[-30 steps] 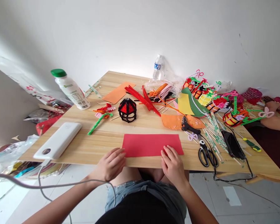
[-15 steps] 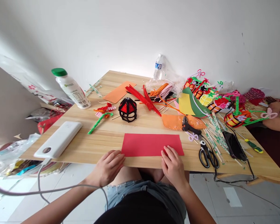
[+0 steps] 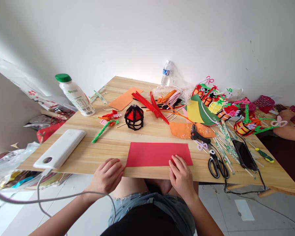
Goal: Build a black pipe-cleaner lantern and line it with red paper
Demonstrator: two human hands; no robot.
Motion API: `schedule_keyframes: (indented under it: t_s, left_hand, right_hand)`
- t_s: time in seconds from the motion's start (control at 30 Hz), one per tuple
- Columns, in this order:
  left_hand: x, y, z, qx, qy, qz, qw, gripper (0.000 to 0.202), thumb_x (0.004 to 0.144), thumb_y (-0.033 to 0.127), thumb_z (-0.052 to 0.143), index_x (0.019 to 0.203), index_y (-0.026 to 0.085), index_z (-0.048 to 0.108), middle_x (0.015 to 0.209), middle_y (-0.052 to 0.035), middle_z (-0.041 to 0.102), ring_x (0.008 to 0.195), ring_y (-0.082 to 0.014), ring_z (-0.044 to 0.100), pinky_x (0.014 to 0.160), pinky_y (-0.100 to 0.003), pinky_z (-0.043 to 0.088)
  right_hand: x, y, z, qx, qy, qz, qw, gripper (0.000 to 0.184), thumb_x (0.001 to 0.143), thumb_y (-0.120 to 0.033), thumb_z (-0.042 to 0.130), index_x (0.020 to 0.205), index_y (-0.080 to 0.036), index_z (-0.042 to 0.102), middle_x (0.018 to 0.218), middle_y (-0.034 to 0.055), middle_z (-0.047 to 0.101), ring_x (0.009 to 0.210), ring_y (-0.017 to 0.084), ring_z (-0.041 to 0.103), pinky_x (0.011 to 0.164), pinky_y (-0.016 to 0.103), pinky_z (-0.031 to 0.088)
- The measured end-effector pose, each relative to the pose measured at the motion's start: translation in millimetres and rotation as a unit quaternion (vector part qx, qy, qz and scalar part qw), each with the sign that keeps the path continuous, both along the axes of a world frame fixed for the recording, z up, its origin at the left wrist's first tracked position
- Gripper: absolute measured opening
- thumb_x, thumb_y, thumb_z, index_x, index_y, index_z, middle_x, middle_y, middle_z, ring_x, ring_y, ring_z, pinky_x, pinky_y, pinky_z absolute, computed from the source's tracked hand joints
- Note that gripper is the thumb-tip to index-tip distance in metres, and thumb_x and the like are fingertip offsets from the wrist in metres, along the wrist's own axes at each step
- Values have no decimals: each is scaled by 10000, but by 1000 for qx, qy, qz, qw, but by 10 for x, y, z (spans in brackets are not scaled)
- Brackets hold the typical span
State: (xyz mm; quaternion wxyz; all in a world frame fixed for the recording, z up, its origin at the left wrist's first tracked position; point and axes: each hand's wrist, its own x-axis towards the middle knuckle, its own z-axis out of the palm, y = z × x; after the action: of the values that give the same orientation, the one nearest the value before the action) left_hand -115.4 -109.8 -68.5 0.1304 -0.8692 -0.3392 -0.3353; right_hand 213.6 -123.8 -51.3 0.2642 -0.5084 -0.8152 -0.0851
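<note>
Open passage between power bank (image 3: pixel 60 149) and red sheet (image 3: pixel 151 154); scissors (image 3: pixel 215 157), glue gun (image 3: pixel 200 137) crowd sheet's right; black-red frame (image 3: pixel 134 115) beyond.

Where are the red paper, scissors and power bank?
Red paper (image 3: pixel 152 154), head view: middle of the sheet.
Scissors (image 3: pixel 217 160), head view: where the handles meet.
Power bank (image 3: pixel 61 147), head view: middle of its top face.

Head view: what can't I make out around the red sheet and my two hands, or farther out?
All in the head view:
Underside of the red sheet: hidden by its top face.
Patch beneath the right hand: covered by that hand.
Palm of the left hand: hidden by its back; contact with the sheet's corner is unclear.
Small print on the green-capped white bottle: too small.
Other person's arm: cut off by the right edge.
</note>
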Motion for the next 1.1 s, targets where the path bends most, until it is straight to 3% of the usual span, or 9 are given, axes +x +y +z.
schedule_keyframes:
  t_s: [0.2,0.33,0.4,0.5,0.57,0.83,1.1]
  left_hand:
    - [-22,-19,-27,-19,3,-20,1000,380,821,92,593,1200,127,582,1076,-133,668,1095,-294,593,906,-445,500]
    - [-1,44,-40,-47,0,-58,997,397,841,99,572,1237,119,557,1109,-136,678,1141,-286,592,942,-449,496]
    - [-15,67,-41,-64,-29,-74,995,385,852,77,544,1232,136,555,1123,-128,680,1153,-270,592,933,-433,508]
    - [-42,72,-28,-82,-48,-89,992,365,857,58,525,1209,146,564,1152,-126,677,1178,-260,581,935,-427,515]
    - [-51,64,-14,-86,-51,-91,991,346,858,59,519,1188,146,578,1152,-127,679,1184,-259,579,941,-428,514]
    - [-16,87,-37,-46,-27,-68,996,348,857,131,542,1196,166,612,1070,-111,693,1115,-265,610,906,-417,516]
    - [47,79,-40,-39,-48,-55,997,300,833,86,553,1110,168,635,1013,-98,707,1041,-250,637,851,-400,521]
  right_hand:
    - [-1,0,23,7,-19,-4,1000,285,876,-108,503,1106,-147,667,1217,129,640,1191,295,532,980,483,506]
    - [-141,54,148,15,-51,-4,999,249,884,-119,498,1061,-146,671,1138,142,655,1108,297,557,914,469,511]
    - [-315,117,228,-5,-63,62,996,237,897,-147,501,1076,-160,657,1120,134,647,1058,267,558,888,427,502]
    - [-647,236,314,-60,-114,205,970,227,924,-218,499,1113,-186,620,1057,104,637,951,221,545,814,372,478]
    - [-836,310,342,-77,-155,245,954,214,932,-272,500,1097,-194,611,994,88,621,910,222,521,770,372,450]
    - [-1021,466,422,-102,-234,278,926,254,939,-397,480,1092,-224,586,971,69,552,915,233,462,694,343,376]
    - [-963,522,437,-99,-241,288,922,217,965,-340,432,1050,-243,606,970,70,539,900,213,450,698,321,353]
